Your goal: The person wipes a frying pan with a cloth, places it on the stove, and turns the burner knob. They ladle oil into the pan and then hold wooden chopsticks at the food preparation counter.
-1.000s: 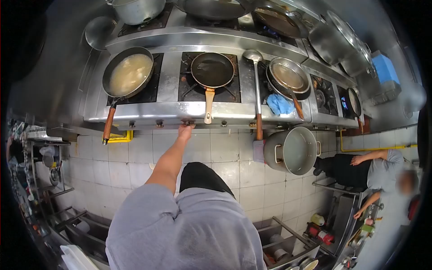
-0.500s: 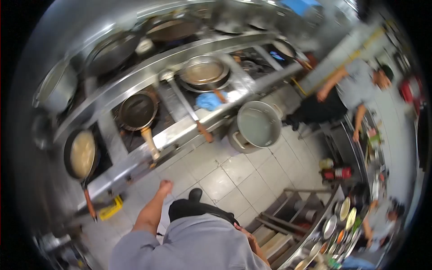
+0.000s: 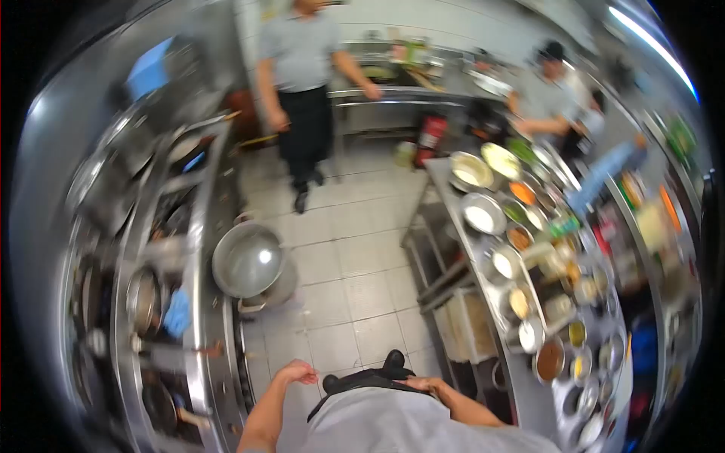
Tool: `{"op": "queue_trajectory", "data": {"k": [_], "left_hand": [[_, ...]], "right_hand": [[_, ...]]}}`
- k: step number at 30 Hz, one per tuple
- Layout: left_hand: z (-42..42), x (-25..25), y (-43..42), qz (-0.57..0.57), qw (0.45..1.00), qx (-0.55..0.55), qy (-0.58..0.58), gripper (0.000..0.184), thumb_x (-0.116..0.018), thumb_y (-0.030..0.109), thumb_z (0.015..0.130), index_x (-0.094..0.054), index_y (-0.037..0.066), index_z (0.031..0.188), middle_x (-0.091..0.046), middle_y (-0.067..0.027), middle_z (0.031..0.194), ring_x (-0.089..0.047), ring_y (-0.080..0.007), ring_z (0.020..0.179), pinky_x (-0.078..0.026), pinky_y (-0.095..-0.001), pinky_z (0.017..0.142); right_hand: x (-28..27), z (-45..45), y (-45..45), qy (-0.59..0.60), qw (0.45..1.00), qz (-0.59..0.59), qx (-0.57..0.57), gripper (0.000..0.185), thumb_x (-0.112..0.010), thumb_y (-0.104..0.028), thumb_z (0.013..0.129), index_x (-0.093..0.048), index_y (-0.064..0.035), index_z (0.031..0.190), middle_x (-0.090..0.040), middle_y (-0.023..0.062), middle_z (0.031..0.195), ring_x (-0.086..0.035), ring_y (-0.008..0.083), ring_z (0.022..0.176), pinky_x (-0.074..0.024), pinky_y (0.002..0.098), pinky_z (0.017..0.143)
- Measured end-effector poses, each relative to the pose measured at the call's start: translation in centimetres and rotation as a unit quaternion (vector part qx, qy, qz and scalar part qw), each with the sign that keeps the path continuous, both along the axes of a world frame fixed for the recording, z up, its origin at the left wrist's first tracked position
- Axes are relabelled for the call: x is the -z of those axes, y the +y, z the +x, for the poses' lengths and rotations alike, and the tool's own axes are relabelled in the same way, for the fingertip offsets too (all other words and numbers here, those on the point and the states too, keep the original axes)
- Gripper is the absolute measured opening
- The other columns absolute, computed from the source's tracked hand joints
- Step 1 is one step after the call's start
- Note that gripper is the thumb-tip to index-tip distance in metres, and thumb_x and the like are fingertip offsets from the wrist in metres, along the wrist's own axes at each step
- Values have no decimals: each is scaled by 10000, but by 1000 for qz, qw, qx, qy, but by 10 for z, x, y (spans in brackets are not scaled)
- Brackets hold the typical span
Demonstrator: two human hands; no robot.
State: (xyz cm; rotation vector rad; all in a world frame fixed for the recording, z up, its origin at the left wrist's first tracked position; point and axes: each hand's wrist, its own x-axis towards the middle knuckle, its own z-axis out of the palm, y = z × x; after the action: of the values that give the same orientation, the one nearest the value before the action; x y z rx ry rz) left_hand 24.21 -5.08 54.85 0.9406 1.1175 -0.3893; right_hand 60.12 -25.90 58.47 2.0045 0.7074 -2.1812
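Observation:
My left hand (image 3: 297,371) hangs in the air beside my body, over the tiled floor. Its fingers are loosely bent and somewhat blurred, and I see nothing in them. My right hand (image 3: 423,383) lies against the black apron (image 3: 361,380) at my waist, fingers stretched out along the cloth and their tips partly lost against it. The large metal pot (image 3: 249,260) stands ahead of my left hand, next to the stove.
A steel stove (image 3: 198,317) with pans runs along the left. On the right, a counter (image 3: 477,279) bears several bowls and containers. One person (image 3: 302,68) stands ahead beyond the pot; another person (image 3: 547,98) is behind the counter. A red object (image 3: 430,140) sits near the back table.
My view has turned right, from the stove to the aisle between stove and counter. The right-hand counter with its bowls now shows much more fully. My right hand stays at my waist.

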Motion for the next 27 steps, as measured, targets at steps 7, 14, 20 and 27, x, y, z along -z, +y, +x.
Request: {"op": "queue_trajectory", "data": {"k": [7,14,20,27], "left_hand": [[149,8,-6,95,984,153,6,125,-635,211,798,-662,96,838,-660,-37,854,-606,-134,834,-475,-301,685],[303,-33,-44,93,928,349,-86,261,-560,222,853,-650,24,998,-647,-72,1005,-576,-151,928,-460,-310,812],[391,-48,-67,62,812,540,-212,271,-565,224,889,-622,45,1085,-624,-89,1046,-572,-158,974,-463,-301,851],[422,-53,-87,72,761,610,-208,275,-564,227,889,-620,45,1088,-621,-91,1055,-568,-158,983,-458,-302,858]], "right_hand": [[10,56,4,27,974,204,-98,926,-354,-705,816,-235,3,1401,-222,204,1457,-224,318,1351,-199,406,1103],[-30,78,25,28,900,432,43,817,-339,-632,873,-311,23,1361,-337,224,1396,-361,324,1276,-293,381,1053],[13,117,45,15,848,493,193,822,-323,-702,843,-415,-22,1297,-464,173,1286,-465,263,1146,-349,370,975],[-1,141,28,195,909,288,232,823,-319,-749,810,-542,-43,1169,-563,122,1103,-535,210,937,-459,373,781]]}}
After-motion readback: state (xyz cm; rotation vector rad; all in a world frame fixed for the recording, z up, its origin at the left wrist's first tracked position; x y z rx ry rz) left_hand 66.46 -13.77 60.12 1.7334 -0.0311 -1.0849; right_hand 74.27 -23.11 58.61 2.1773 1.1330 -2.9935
